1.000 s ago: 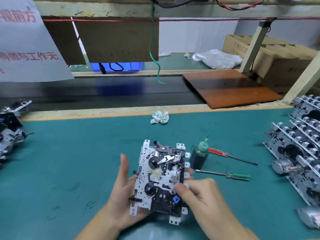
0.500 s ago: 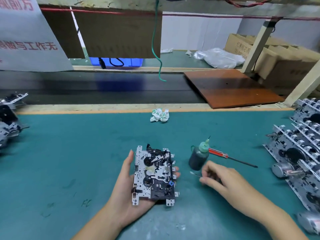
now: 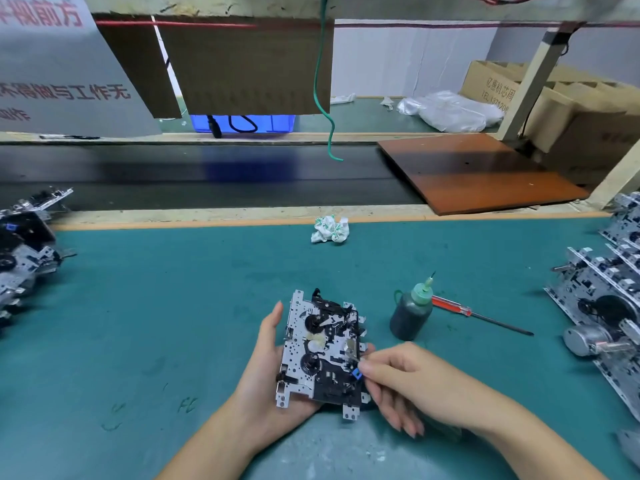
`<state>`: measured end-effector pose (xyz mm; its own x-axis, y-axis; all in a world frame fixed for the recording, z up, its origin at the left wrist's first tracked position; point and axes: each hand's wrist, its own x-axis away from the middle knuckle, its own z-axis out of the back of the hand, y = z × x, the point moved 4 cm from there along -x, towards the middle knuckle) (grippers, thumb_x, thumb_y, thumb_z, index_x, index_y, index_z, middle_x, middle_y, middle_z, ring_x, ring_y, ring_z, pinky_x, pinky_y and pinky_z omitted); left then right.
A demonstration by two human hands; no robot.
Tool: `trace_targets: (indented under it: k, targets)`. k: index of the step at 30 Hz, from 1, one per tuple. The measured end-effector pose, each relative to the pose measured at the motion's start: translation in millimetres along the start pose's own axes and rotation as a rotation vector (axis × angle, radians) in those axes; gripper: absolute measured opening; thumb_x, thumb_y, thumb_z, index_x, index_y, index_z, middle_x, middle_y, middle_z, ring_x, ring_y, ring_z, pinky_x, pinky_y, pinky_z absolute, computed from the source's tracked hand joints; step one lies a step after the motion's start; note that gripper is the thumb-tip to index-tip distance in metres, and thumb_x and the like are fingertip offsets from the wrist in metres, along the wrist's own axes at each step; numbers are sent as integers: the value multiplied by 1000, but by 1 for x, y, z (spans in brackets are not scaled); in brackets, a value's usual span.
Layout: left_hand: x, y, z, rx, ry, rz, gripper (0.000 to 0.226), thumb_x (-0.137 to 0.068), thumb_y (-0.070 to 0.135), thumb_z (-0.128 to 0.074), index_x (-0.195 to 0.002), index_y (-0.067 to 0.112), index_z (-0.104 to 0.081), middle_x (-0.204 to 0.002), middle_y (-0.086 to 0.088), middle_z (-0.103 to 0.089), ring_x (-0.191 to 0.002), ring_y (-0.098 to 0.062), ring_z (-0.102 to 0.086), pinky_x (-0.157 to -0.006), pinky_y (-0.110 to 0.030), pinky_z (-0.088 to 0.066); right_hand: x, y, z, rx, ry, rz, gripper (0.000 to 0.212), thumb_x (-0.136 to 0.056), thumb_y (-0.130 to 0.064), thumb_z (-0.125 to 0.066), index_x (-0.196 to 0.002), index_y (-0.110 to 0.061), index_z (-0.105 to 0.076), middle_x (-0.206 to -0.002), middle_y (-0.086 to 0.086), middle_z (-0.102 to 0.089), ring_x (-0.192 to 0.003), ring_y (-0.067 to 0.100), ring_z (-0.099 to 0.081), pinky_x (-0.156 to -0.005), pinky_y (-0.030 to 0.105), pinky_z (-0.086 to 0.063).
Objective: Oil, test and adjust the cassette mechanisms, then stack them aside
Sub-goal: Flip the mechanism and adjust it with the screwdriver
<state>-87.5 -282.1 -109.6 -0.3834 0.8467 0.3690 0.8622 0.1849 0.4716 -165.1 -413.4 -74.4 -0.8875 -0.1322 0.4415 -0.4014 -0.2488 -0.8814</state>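
A cassette mechanism [image 3: 322,351], a silver plate with black parts and two reels, lies face up in my left hand [image 3: 263,386], which grips it from below and the left just above the green mat. My right hand [image 3: 408,379] pinches a thin screwdriver; its metal tip [image 3: 354,355] touches the mechanism's right side near a small blue part. The handle is hidden by my hand. A dark oil bottle [image 3: 410,315] with a green needle cap stands just right of the mechanism.
A red-handled screwdriver [image 3: 453,306] lies behind the bottle. Several mechanisms stand in rows at the right edge [image 3: 602,306] and more are piled at the left edge [image 3: 24,251]. A crumpled paper [image 3: 329,230] sits by the far rim, before a black conveyor belt [image 3: 207,178].
My right hand left the mechanism, picked the green-handled screwdriver off the mat, and brought its tip back to the mechanism. My left hand kept holding the mechanism.
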Motion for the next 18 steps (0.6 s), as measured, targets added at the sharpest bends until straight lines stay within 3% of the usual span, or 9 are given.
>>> trace_targets:
  k: [6,15,18]
  targets:
    - [-5,-3,2,-42,59,1,78,-90,66,-30,-120,2,-65,-130,-29,-55,-118,-37,-57,-101,-45,-42,1,-2,3,27,72,-12,50,-101,-32,-38,-55,-20,-54,-38,-4,-48,-29,5,-30,-35,11,-26]
    - [-3,-1,0,-45,110,-17,78,-90,64,-32,-121,0,-63,-128,-31,-55,-114,-38,-59,-98,-48,-42,0,0,-1,-81,42,-47,52,-99,-35,-39,-53,-16,-53,-35,-4,-34,-31,7,-22,-35,15,-21]
    - [-3,-1,0,-58,109,-17,77,-91,64,-32,-119,1,-65,-127,-30,-56,-114,-37,-59,-100,-47,-43,0,0,0,-39,44,-55,56,-99,-36,-40,-47,-20,-53,-34,-5,-41,-28,6,-29,-33,14,-25]
